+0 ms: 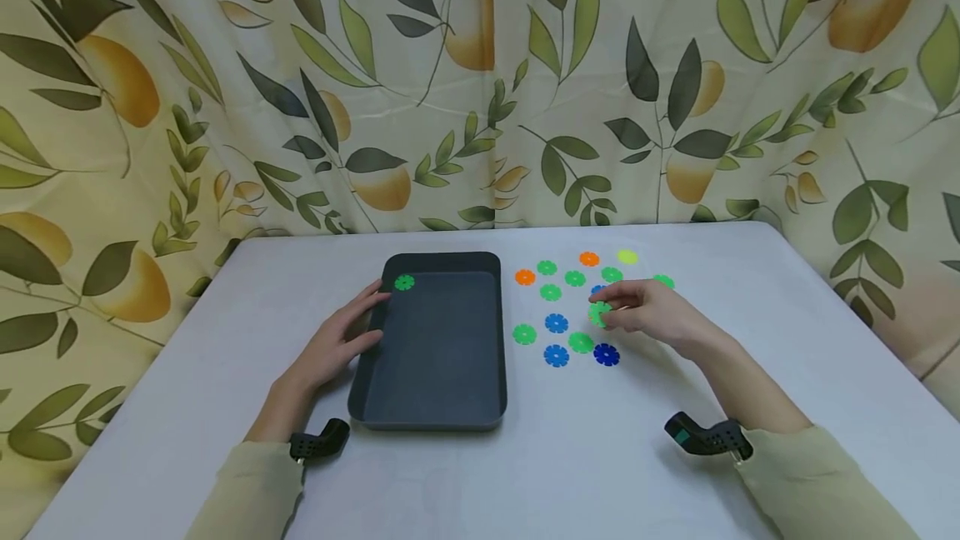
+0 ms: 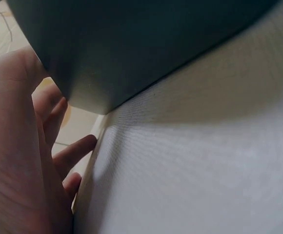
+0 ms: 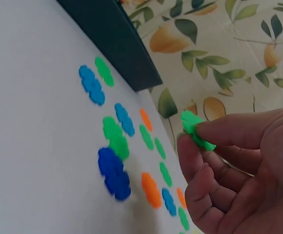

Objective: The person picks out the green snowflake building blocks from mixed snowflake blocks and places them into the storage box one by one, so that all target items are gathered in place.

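Note:
My right hand (image 1: 663,319) pinches a green notched plastic disc (image 3: 196,130) between thumb and fingertips, raised above the table. Several similar discs lie beneath and around it, among them a dark blue disc (image 1: 607,354), a light blue disc (image 1: 557,323) and an orange disc (image 1: 525,277). Against the left side of a dark grey rectangular tray (image 1: 427,423) rests my left hand (image 1: 326,348), thumb and fingertips touching the rim, fingers loosely extended. One green disc (image 1: 404,282) lies inside the tray, near its far left corner.
A white-covered table (image 1: 450,482) carries everything, its far edge close to a curtain (image 1: 420,107) printed with fruit and leaves. A yellow disc (image 1: 627,257) lies farthest back in the spread. Each wrist wears a black camera mount (image 1: 705,433).

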Demonstrator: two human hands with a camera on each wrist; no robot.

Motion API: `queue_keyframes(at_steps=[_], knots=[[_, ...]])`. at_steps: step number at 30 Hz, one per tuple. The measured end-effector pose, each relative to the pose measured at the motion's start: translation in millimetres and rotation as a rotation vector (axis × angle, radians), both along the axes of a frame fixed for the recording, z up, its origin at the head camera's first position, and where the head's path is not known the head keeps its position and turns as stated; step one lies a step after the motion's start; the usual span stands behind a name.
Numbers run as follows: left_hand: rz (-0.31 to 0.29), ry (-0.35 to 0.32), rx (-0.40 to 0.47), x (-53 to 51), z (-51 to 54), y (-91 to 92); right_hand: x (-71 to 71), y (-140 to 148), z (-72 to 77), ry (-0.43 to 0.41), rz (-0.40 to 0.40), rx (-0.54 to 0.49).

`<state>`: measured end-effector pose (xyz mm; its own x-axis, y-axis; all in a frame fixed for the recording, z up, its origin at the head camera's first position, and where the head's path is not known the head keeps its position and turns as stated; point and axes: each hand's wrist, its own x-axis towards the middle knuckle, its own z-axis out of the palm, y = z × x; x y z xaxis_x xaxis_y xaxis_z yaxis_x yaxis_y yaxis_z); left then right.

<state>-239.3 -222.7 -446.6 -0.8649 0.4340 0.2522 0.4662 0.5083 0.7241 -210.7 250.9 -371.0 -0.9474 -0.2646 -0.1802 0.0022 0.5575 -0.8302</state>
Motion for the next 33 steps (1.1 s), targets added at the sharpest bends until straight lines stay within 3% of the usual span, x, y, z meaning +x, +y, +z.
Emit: queue_keyframes(at_steps=[10, 19, 33], knots=[[-0.008, 0.011, 0.007, -0.1, -0.5, 1.0, -20.4, -32.2, 7.3, -0.053, -0.013, -0.066], [0.002, -0.007, 0.008, 0.1, 0.1, 1.5, -41.4, -63.5, 10.5, -0.081, 0.025, -0.154], [0.009, -0.015, -0.002, 1.5, 2.1, 2.4, -62.3, -121.2, 18.0, -0.117, 0.035, -0.291]])
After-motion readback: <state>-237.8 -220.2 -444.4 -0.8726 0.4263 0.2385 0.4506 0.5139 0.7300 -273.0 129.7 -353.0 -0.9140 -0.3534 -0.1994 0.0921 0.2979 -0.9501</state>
